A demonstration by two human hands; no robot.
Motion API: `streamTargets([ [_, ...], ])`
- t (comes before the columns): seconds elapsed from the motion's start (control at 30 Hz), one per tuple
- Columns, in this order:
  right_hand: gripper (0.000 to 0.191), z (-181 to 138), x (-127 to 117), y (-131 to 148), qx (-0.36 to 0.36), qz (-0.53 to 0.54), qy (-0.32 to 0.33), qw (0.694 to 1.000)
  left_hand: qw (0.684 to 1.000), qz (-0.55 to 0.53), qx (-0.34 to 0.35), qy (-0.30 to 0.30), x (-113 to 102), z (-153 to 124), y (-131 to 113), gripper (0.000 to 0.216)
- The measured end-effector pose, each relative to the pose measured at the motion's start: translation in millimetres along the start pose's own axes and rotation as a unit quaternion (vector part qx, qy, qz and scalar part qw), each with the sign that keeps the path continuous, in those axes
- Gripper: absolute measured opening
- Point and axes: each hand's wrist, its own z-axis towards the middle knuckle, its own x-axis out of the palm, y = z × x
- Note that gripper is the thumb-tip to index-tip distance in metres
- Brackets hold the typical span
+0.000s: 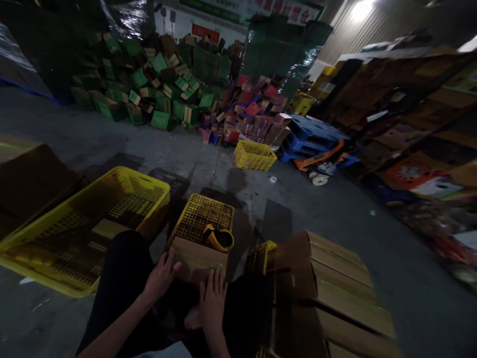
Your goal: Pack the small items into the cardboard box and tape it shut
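Observation:
Both my hands rest on a small brown cardboard box [197,258] that stands in front of my knees. My left hand [161,278] lies on its left edge with the fingers spread apart. My right hand [213,299] lies flat on its near side, fingers stretched out. Neither hand holds anything. On the box's far right corner sits a yellow tape dispenser [219,238]. Behind the box an upturned yellow crate [204,214] stands on the floor.
A large yellow plastic crate [74,219] stands at my left. A stack of flat brown cartons [335,288] lies at my right. Farther off are a small yellow basket [255,155], blue pallets [313,134] and heaps of green and red boxes [156,84].

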Motion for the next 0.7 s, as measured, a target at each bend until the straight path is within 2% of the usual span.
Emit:
streamTargets([
  [0.3,0.05,13.0,18.8,59.0,-0.108,0.059,0.033,0.992,0.993,-0.103,-0.029,0.049,-3.1,12.3,14.8,0.055],
  [0.4,0.051,20.2,23.9,67.8,-0.143,0.072,0.043,0.986,0.987,-0.147,-0.032,0.059,-8.4,18.4,18.6,0.053],
  [0.5,0.055,30.2,28.3,73.7,-0.21,0.073,0.048,0.974,0.978,-0.198,-0.031,0.062,-15.5,23.9,21.6,0.052],
  [0.6,0.062,42.2,32.7,80.9,-0.266,0.065,0.049,0.96,0.965,-0.241,-0.066,0.08,-20.7,28.6,23.6,0.055],
  [0.7,0.065,54.5,36.3,87.5,-0.29,0.051,0.035,0.955,0.957,-0.259,-0.104,0.081,-21.4,31.0,25.2,0.059],
])
